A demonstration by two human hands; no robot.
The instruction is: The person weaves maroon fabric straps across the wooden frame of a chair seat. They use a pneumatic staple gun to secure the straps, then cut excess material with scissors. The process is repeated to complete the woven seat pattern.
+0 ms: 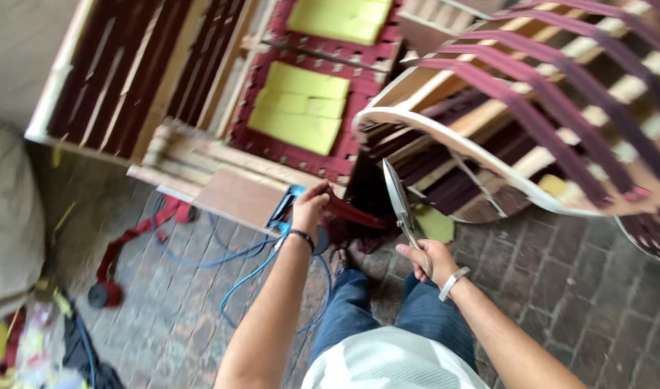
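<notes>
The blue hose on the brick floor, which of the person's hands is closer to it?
Left. The left hand grips a dark red strap just above the blue hose. The right hand, holding scissors, is farther off to the right.

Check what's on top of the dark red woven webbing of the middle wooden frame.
Yellow-green foam blocks lie on the dark red woven webbing of the wooden frame; whatever is beneath them stays covered.
</notes>
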